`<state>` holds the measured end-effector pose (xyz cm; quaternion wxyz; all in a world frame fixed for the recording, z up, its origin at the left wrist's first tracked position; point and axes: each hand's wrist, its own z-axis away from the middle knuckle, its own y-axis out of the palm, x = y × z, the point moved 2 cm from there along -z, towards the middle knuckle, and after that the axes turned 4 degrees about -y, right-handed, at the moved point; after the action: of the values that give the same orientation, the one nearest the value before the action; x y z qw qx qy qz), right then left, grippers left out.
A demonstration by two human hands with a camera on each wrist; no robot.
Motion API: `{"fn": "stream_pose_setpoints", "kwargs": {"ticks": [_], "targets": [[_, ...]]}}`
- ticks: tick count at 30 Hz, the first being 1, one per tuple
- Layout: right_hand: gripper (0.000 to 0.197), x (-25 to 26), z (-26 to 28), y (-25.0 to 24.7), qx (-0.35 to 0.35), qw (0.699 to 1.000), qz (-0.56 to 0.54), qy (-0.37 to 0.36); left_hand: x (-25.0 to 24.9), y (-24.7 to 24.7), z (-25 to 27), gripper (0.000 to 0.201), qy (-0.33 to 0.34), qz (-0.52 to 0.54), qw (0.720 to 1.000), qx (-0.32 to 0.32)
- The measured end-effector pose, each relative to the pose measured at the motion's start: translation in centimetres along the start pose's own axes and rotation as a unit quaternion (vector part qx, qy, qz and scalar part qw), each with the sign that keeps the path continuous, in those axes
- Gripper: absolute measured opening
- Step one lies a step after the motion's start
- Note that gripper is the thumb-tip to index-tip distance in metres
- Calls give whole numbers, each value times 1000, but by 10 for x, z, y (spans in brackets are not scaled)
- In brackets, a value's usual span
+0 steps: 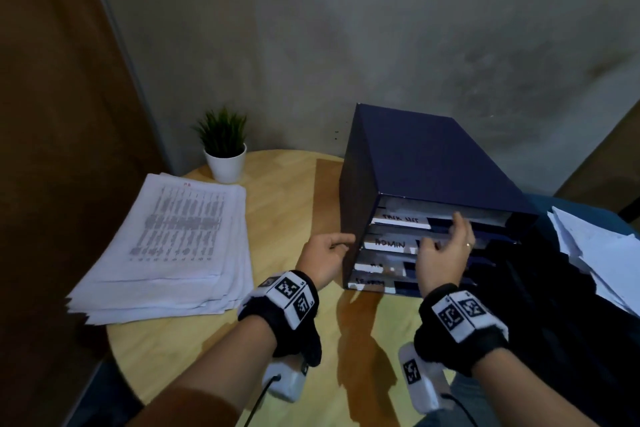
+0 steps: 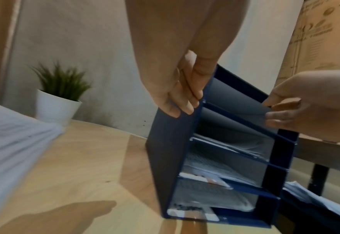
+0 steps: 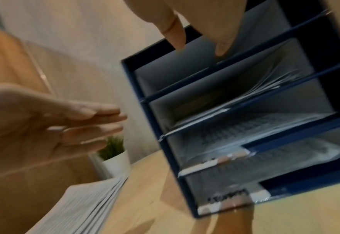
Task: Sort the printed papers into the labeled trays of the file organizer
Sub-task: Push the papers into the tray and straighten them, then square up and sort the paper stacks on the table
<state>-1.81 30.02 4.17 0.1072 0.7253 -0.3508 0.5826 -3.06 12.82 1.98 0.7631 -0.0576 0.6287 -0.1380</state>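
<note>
Lying at the left of the head view, on the round wooden bench (image 1: 284,204): a thick stack of printed papers (image 1: 173,246), top sheet showing a table of blurred print. Standing just behind it, toward the upper middle — a small green plant in a white pot (image 1: 225,163).

Reaching in at centre frame: the left hand (image 1: 325,253), fingers (image 2: 182,104) straight and close together, resting flat against the left front edge of the dark blue file organizer (image 1: 429,163) and gripping nothing. Sitting right of centre, against the wall, the organizer showing four stacked trays with white handwritten labels — papers already lying inside several, as seen from both wrist views.

Hovering in front of the upper trays: the right hand (image 1: 446,253), fingers (image 3: 223,45) loosely curved and slightly apart, tips meeting the front lip of the top tray (image 1: 401,218); pinching a sheet or only touching the edge — not possible to tell.

Spilling over a dark surface at the far right edge: more loose white sheets (image 1: 602,253).
</note>
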Motion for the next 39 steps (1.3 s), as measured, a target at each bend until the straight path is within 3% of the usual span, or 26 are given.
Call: {"fn": "stream_pose_setpoints", "kwargs": {"ticks": [4,7,12,15,19,24,27,30,32,35,39], "targets": [[45,15,47,31,96,993,29,-59,18,-34,8,32,-11,-18,999,-43],[38,22,73,57,184,971,91,-124,37,-63,17,33,-35,-47,996,-75],[36,25,109,103,448,867,192,-100,67,-116,33,36,-87,-119,982,-119],[38,22,128,127,521,822,217,-75,92,-146,39,37,-131,-168,964,-162],[40,16,152,161,572,781,233,-95,124,-180,37,36,-185,-243,932,-194],[42,1,172,212,628,709,267,-179,147,-203,18,37,-180,-341,904,-186],[40,-14,182,231,654,660,304,-211,160,-203,4,36,-159,-421,880,-150],[48,-23,184,242,648,627,363,-235,168,-203,-12,31,-113,-524,840,-83],[46,-25,183,249,636,618,387,-253,170,-204,-20,32,-89,-568,817,-49],[31,-26,180,257,623,628,380,-270,171,-202,-27,33,-72,-610,789,-19],[22,-28,179,260,629,639,358,-261,178,-197,-29,35,-92,-616,782,-10]]}}
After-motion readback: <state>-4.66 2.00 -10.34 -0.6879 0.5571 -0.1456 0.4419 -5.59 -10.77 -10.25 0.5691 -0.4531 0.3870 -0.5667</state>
